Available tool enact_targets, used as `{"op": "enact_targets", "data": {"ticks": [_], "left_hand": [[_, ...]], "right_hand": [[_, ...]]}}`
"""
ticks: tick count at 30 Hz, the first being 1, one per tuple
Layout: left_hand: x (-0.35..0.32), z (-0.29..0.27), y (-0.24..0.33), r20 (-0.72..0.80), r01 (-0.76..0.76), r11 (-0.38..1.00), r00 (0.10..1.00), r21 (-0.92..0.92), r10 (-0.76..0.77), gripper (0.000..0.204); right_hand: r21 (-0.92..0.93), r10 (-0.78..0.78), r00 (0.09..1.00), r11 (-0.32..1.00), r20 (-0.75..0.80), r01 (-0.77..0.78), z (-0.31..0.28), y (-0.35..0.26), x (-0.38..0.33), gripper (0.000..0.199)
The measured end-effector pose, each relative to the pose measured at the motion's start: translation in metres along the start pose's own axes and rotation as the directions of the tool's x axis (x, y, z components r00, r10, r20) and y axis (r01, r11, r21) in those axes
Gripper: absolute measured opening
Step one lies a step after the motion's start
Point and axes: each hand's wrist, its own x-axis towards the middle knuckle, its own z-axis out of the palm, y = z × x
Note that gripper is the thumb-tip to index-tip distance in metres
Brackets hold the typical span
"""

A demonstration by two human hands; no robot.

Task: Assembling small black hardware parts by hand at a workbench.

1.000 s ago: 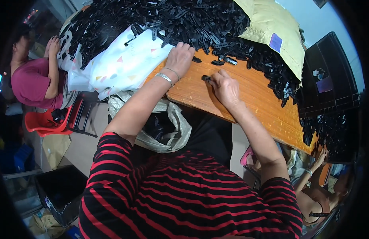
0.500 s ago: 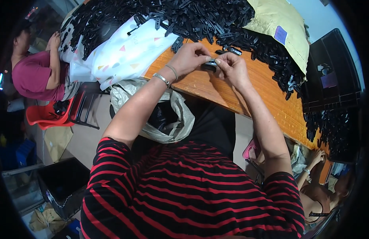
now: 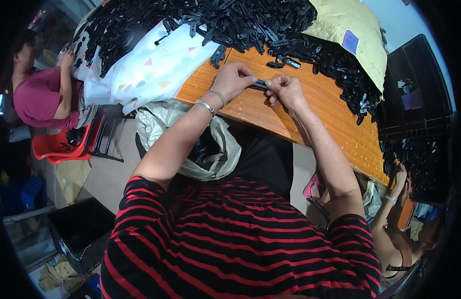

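A narrow black plastic part [image 3: 260,84] is held level between my hands, just above the wooden table [image 3: 250,104]. My left hand [image 3: 232,80] pinches its left end. My right hand [image 3: 287,92] grips the other end with thumb and fingertips. The fingers cover both ends, so its exact kind cannot be made out. Just beyond my right hand lie two loose pieces, one plain black [image 3: 275,65] and one with a shiny strip [image 3: 291,63]. Another black piece [image 3: 218,56] rests beyond my left hand, by the pile's edge.
A large heap of black plastic parts [image 3: 240,22] covers the table's far side. White patterned plastic sheeting [image 3: 158,70] lies left, a brown paper sack [image 3: 335,22] far right. An open woven sack [image 3: 223,162] sits by my lap. Co-workers sit at left [image 3: 49,97] and lower right [image 3: 390,219].
Both hands have come slightly nearer to me with the part, which now shows more between them. The co-worker's hand at the lower right has moved up toward the parts.
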Motion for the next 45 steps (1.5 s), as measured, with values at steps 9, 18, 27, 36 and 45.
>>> {"op": "enact_targets", "data": {"ticks": [9, 18, 27, 36, 45], "left_hand": [[0.008, 0.007, 0.005, -0.011, -0.005, 0.966, 1.000, 0.258, 0.008, 0.021], [-0.059, -0.024, -0.004, 0.040, -0.060, 0.988, 0.998, 0.144, 0.055, 0.016], [-0.080, -0.072, -0.016, -0.277, -0.176, 0.886, 0.908, 0.429, 0.314, 0.015], [0.007, -0.045, -0.018, -0.308, -0.029, 0.718, 0.891, 0.696, 0.335, 0.023], [-0.011, -0.042, -0.015, -0.323, -0.160, 0.740, 0.825, 0.653, 0.463, 0.012]], "right_hand": [[-0.278, 0.037, 0.999, 0.960, 0.000, -0.036, -0.004, -0.014, 0.009, 0.023], [-0.326, -0.073, 0.986, 0.938, 0.153, 0.120, -0.017, -0.001, -0.006, 0.021], [-0.910, -0.671, 0.734, 0.230, 0.109, 0.346, -0.025, -0.014, 0.028, 0.020], [-0.841, -0.605, 0.764, 0.275, 0.225, 0.465, 0.003, -0.004, 0.006, 0.015], [-0.709, -0.683, 0.706, 0.403, 0.188, 0.579, 0.018, -0.002, 0.001, 0.026]]}}
